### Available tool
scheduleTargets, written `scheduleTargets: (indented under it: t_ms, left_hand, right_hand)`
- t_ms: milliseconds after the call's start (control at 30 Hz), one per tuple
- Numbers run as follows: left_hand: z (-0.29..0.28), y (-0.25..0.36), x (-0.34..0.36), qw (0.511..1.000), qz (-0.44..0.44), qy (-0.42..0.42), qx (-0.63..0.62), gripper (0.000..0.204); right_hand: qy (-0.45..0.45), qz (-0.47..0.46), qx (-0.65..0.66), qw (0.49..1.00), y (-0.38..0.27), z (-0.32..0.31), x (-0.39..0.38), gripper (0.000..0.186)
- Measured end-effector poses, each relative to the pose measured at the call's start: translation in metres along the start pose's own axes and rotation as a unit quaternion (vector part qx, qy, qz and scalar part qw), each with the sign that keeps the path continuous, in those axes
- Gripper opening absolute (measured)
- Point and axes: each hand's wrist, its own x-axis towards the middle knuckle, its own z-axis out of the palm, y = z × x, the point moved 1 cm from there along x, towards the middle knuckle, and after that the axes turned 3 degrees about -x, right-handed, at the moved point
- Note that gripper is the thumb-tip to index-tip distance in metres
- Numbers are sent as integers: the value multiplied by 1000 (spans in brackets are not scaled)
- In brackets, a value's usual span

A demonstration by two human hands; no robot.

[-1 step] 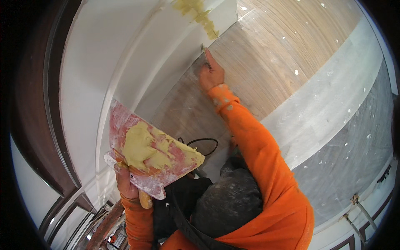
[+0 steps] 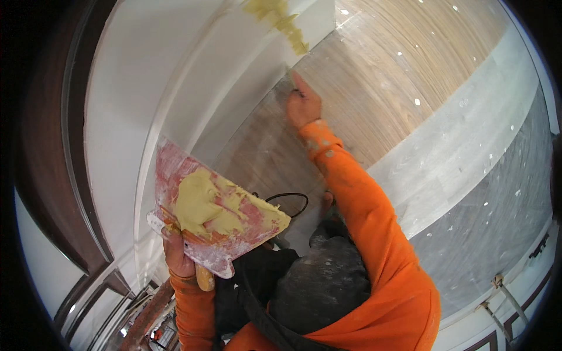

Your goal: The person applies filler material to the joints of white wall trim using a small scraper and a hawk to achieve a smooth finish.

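Left grip (image 2: 178, 255) holds a reddish board (image 2: 171, 159) of yellow paste (image 2: 195, 200) — right grip (image 2: 305, 107), a blurred blade (image 2: 289, 71).

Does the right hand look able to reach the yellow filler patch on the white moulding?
Probably yes: the right hand is close to the yellow filler patch, with nothing visible standing between them.

Bright diffuse light, soft shadow on the wood floor (image 2: 249, 143), slightly blurred right fingers (image 2: 301, 82), fisheye-bent edges, black corners
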Motion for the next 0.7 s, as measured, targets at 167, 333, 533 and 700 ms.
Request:
scheduleTargets:
  t_ms: [167,333,533,700]
  left_hand:
    - [13,-1,25,996,-35,-84,-1,44]
    - [32,-13,45,995,-41,-95,-8,36]
    - [66,-27,58,985,-44,-164,13,33]
    - [83,-21,50,985,-6,-170,29,34]
  right_hand:
    - [40,107,208,971,-45,-72,-4,33]
    - [-162,-67,13,984,-161,-136,-49,20]
    - [-272,-283,-196,899,-210,-124,-79,28]
    - [-270,-341,-263,861,-213,-109,-88,29]
